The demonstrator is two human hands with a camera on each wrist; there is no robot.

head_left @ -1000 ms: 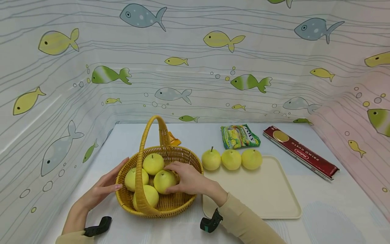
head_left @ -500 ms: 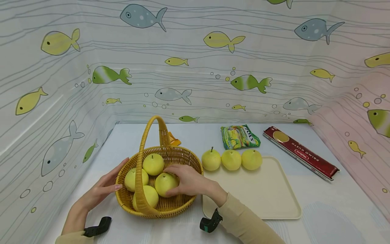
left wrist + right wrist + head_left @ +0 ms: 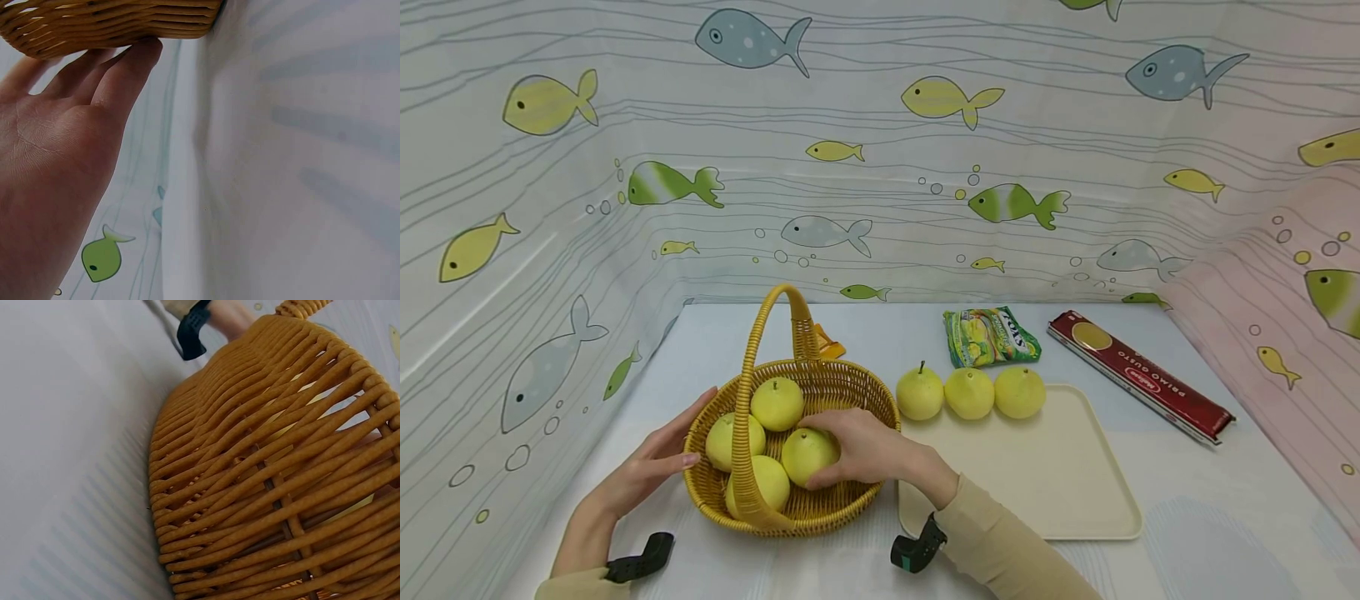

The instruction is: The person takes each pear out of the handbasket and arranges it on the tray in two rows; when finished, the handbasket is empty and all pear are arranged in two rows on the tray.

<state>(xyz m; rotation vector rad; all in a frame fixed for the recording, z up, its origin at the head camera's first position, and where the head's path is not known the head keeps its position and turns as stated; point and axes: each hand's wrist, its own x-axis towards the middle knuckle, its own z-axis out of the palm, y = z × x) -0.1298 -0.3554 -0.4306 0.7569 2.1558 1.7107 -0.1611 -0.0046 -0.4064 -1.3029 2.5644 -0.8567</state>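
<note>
Fish-printed cloth (image 3: pixel 880 187) walls in our workspace on three sides, and a pale tabletop (image 3: pixel 1210 517) carries our things. Our right hand (image 3: pixel 863 446) reaches into the wicker basket (image 3: pixel 853 387), its fingers curled around a round yellow fruit (image 3: pixel 807 457). That fruit sits inside, to the right of the arched handle (image 3: pixel 745 408), just beside three other basket fruits (image 3: pixel 777 404); we cannot tell whether it rests on the wicker floor or is slightly raised. Our left hand (image 3: pixel 658 450) grasps nothing: its fingers are fairly straight and touch the basket's outer left side.

To do this well, we should hold the fruit with an even, light pressure, since a hard squeeze could bruise it. We would move it slowly, clear of its neighbours and the handle, and loosen the fingers only once it sits steady. Meanwhile we let the left hand brace the basket so it doesn't slide.

To the right, three more fruits (image 3: pixel 970 393) line the far edge of a cream tray (image 3: pixel 1030 483), with a green bag (image 3: pixel 991 336) and a red packet (image 3: pixel 1138 375) beyond.
</note>
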